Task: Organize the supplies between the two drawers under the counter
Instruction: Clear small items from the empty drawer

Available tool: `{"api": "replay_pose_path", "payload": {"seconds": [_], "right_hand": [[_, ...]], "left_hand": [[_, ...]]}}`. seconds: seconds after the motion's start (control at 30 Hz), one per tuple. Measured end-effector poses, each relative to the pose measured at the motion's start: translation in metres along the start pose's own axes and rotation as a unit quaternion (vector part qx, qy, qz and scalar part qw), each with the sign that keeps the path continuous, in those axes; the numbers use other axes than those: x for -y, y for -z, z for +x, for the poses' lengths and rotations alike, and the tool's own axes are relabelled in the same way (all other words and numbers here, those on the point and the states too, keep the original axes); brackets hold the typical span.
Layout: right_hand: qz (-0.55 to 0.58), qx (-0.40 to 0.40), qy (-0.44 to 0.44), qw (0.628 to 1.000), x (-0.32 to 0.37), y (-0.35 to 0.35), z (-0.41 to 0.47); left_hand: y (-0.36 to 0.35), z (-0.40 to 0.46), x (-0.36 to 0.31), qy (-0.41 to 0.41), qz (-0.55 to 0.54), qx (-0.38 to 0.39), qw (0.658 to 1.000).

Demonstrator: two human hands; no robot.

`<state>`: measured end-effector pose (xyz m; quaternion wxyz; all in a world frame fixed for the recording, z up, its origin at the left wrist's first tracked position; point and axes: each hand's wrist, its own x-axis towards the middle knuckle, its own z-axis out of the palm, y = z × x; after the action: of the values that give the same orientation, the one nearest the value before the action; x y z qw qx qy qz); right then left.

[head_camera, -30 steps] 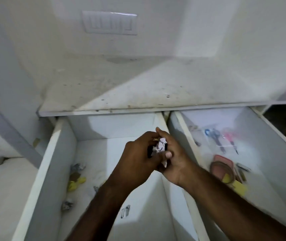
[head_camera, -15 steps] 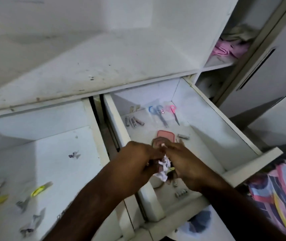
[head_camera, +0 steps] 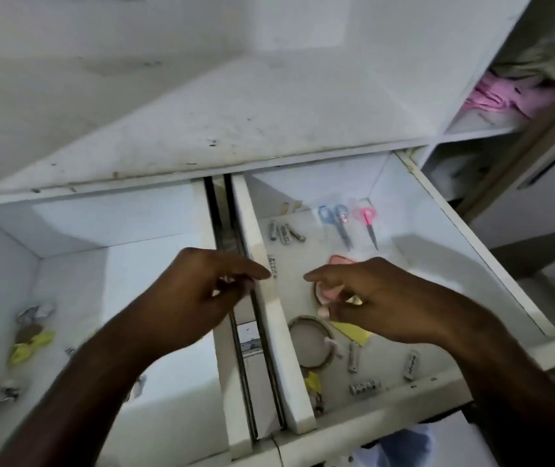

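Head view. Two drawers stand pulled out under the counter (head_camera: 202, 123), side by side with the runner gap between them.

The left drawer (head_camera: 155, 298) carries scraps along its left side: crumpled wrappers (head_camera: 35, 311) and yellow pieces (head_camera: 30, 345). This appears to be the discard side of the sort.

The right drawer (head_camera: 437, 251) carries usable supplies laid out in groups: blue scissors (head_camera: 335, 224) and pink scissors (head_camera: 367, 220) at the back, nail clippers (head_camera: 286, 232) near the back left, a round ring (head_camera: 310, 345) and further small metal pieces (head_camera: 365, 387) toward the front. The grouping suggests like is being kept with like.

The left hand (head_camera: 195, 298) hovers over the dividing walls between the drawers, fingers loosely curled, forefinger extended; nothing is visible in it.

The right hand (head_camera: 380, 298) hovers over the right drawer above a pink case (head_camera: 340, 261), forefinger pointing left, the other fingers bent. A small pale object shows at its fingertips; blur prevents confirming whether it is pinched or merely lying beneath.

Judgement: sorting is partly done, with loose items remaining in both drawers.
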<state>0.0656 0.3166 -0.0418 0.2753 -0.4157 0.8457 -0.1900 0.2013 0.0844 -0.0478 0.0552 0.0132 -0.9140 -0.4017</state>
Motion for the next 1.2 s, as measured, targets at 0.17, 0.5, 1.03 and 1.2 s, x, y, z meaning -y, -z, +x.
{"api": "replay_pose_path", "payload": {"seconds": [0.17,0.5,1.03,1.2], "right_hand": [[-0.029,-0.088,0.182,0.979,0.053,-0.009,0.04],[-0.245,-0.026,0.352,0.903,0.102,-0.108,0.115],[-0.381,0.11,0.205,0.895,0.127,-0.113,0.122],[-0.322,0.114,0.148,0.928,0.158,-0.112,0.162]], "left_hand": [[0.039,-0.036,0.069,0.166,0.132,-0.062,0.975],[0.03,-0.09,0.144,0.422,0.247,0.131,0.863],[0.02,-0.11,0.159,0.424,0.262,0.059,0.865],[0.016,-0.108,0.164,0.373,0.243,0.019,0.895]]}}
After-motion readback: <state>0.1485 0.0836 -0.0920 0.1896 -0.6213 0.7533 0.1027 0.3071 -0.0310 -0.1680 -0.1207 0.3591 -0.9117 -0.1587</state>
